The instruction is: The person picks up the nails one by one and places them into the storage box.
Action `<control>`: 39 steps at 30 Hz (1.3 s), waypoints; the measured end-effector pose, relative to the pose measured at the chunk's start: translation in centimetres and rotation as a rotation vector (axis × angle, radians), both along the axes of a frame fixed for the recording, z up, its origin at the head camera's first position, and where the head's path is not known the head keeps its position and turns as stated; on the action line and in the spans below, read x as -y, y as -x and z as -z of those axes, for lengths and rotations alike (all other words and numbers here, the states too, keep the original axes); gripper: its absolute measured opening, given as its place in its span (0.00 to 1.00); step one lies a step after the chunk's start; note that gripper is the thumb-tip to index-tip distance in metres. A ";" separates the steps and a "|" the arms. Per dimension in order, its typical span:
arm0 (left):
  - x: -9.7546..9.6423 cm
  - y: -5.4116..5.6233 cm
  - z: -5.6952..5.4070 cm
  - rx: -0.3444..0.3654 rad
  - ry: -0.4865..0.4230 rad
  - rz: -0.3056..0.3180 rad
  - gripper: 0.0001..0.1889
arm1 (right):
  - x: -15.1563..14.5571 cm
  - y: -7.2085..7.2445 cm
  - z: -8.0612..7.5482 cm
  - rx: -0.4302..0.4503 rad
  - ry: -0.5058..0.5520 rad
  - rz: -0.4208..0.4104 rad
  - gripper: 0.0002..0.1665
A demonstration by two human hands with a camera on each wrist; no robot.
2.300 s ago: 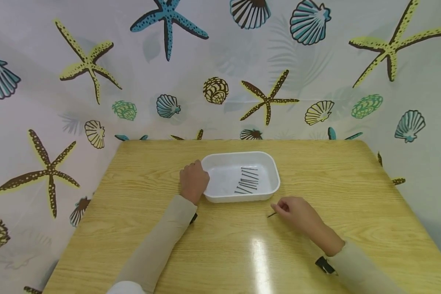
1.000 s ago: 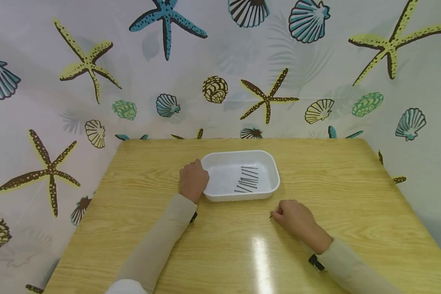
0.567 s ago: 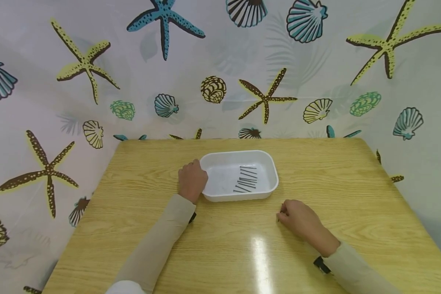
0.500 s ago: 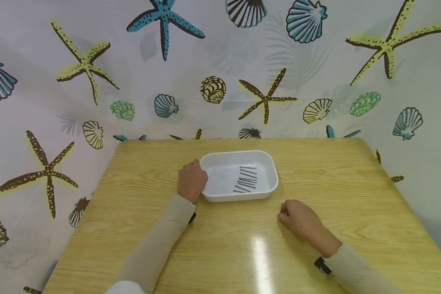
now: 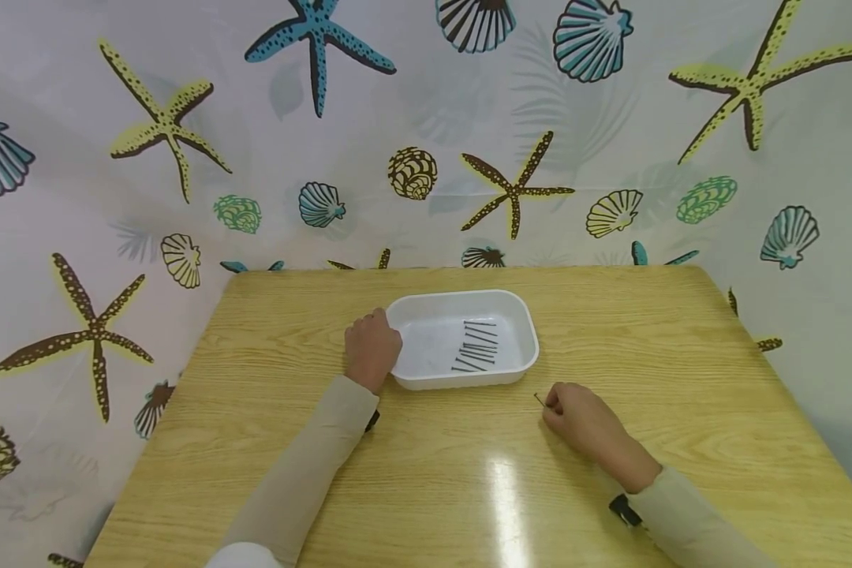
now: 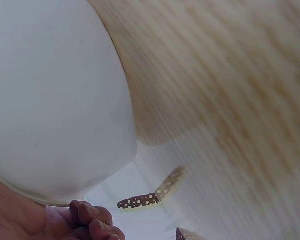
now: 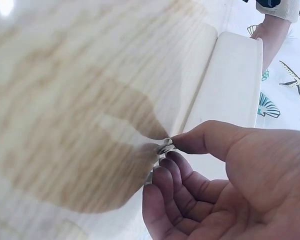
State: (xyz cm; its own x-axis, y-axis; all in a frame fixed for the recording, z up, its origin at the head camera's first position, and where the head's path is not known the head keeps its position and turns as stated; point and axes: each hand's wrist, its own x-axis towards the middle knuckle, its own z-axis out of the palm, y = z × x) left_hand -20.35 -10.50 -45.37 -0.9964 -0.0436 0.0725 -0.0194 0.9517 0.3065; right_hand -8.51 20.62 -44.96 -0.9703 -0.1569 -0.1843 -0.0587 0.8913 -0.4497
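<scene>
Near the back of the table stands a white plastic tray (image 5: 461,381), several thin dark nails (image 5: 477,345) lying in a loose row on its floor. My left hand (image 5: 373,347) grips the tray's left end; in the left wrist view its fingers (image 6: 92,217) curl at the rim. Just off the tray's front right corner, my right hand (image 5: 585,422) pinches a single nail (image 5: 538,400) between thumb and fingertips. The nail's headed end sticks out up and to the left. In the right wrist view the nail (image 7: 165,146) is mostly hidden by the fingertips, low over the wood.
The wooden table (image 5: 426,489) has a bright light reflection toward its front. A curtain (image 5: 369,118) printed with starfish and shells hangs behind and at both sides. Dark wrist straps (image 5: 625,511) show at the sleeves.
The nail pointed down and left from the right fingertips, then was nearly hidden, and now points up and left. The right hand has shifted slightly right. Left hand and tray stay put.
</scene>
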 end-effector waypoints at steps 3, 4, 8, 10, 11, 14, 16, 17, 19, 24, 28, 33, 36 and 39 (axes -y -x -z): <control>0.0 0.0 0.0 -0.015 -0.001 0.002 0.14 | 0.0 0.2 -0.1 0.009 0.002 -0.009 0.05; 0.0 0.0 0.1 -0.020 0.001 0.002 0.14 | 0.0 0.2 -0.1 0.013 0.001 -0.014 0.05; 0.0 0.0 0.0 -0.027 0.003 0.009 0.14 | 0.1 0.4 -0.2 0.020 -0.006 -0.030 0.06; 0.0 0.1 0.1 -0.016 0.008 0.007 0.14 | 0.1 0.5 -0.2 0.022 -0.011 -0.036 0.06; 0.0 0.1 0.1 -0.008 0.009 0.007 0.14 | 0.1 0.5 -0.2 0.021 -0.011 -0.038 0.06; 0.0 0.2 0.2 0.015 0.011 -0.001 0.14 | 0.2 0.5 -0.1 0.016 -0.011 -0.044 0.05; 0.0 0.2 0.2 0.015 0.007 -0.003 0.14 | 0.2 0.5 -0.1 0.020 -0.010 -0.042 0.05; 0.0 0.2 0.2 0.014 0.004 -0.004 0.14 | 0.2 0.5 -0.1 0.022 -0.011 -0.042 0.06; 0.0 0.1 0.1 0.011 -0.005 -0.003 0.14 | 0.2 0.5 -0.1 0.026 -0.012 -0.040 0.06; 0.0 0.1 0.1 0.009 -0.013 -0.002 0.14 | 0.3 0.5 -0.1 0.033 0.000 -0.029 0.05; 0.0 0.1 0.1 0.002 -0.014 0.001 0.14 | 0.0 0.5 0.1 0.030 0.021 -0.019 0.05; 0.0 0.0 -0.1 -0.011 -0.015 0.003 0.14 | -0.2 0.6 0.3 0.025 0.039 -0.013 0.05; 0.0 0.0 -0.1 -0.015 -0.017 0.003 0.14 | -0.3 0.7 0.2 0.020 0.046 -0.010 0.06; 0.1 0.0 0.0 -0.019 -0.015 0.004 0.14 | -0.6 0.7 0.0 0.011 0.060 -0.010 0.06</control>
